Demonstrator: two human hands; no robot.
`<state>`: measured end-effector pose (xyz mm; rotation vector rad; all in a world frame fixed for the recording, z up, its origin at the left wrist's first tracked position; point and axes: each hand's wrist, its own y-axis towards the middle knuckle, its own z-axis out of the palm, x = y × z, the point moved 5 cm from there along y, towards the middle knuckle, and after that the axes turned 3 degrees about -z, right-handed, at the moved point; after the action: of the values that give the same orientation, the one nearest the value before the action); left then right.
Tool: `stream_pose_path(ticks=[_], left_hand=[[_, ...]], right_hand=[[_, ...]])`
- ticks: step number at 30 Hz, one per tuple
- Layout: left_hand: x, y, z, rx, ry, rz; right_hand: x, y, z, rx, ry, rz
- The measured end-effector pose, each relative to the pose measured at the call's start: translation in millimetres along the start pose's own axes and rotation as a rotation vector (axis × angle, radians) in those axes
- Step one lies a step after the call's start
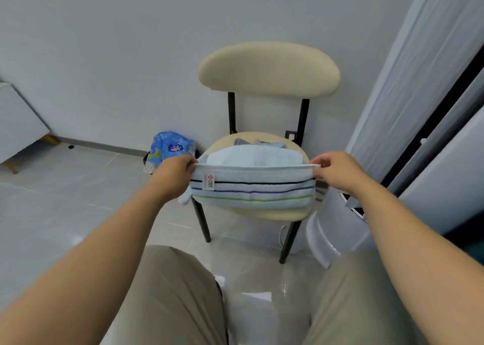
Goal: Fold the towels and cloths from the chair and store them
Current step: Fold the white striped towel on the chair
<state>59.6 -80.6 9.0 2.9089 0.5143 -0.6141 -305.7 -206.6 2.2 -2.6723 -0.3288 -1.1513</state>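
2 hands (176, 174) (334, 168) on 1 striped towel (251, 190)

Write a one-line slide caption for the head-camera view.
Left hand and right hand pinch the ends of a striped towel over a cream chair holding more cloths.

A chair (269, 67) stands against the wall (104, 43). A pile of cloths (248, 156) covers its seat. A striped towel (251, 190) is stretched across the seat's front between the left hand (174, 174) and right hand (337, 169), barring the way in from the front. There is open air above the pile, and the backrest closes the far side. Left of the chair the floor (65, 200) is open, apart from a blue packet (170, 147) just beside the seat by the wall. Room is tight on the right, where a white round base (324, 234) sits near the chair leg, with a curtain (419, 70) behind it.
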Motion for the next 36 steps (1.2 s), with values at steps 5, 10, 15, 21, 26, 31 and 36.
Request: stream_pose_path(ticks=[5, 10, 15, 21, 26, 31, 36], left_hand=[[-5.5, 59.8, 24.4, -0.2, 0.009, -0.039], [8.2, 110.5, 74.8, -0.201, -0.121, -0.106], [28.6, 143.4, 109.6, 0.043, -0.139, -0.22], [39.3, 154.6, 112.2, 0.092, -0.4, -0.288], [36.1, 153.7, 110.3, 0.073, -0.515, -0.294], [36.1, 150.8, 106.9, 0.046, -0.59, -0.318], [27.3, 148.4, 93.2, -0.072, -0.568, -0.313]], right_hand=[[-5.9, 57.9, 10.1, -0.232, 0.066, -0.012], [-43.0, 109.0, 37.2, -0.318, 0.15, 0.041], [-69.8, 138.9, 62.9, -0.194, 0.171, 0.134], [-72.0, 155.4, 70.1, -0.13, 0.329, 0.192], [-73.6, 153.3, 74.7, -0.137, 0.497, 0.262], [-70.6, 149.1, 68.9, -0.18, 0.578, 0.257], [-72.1, 151.9, 61.7, -0.186, 0.485, 0.233]])
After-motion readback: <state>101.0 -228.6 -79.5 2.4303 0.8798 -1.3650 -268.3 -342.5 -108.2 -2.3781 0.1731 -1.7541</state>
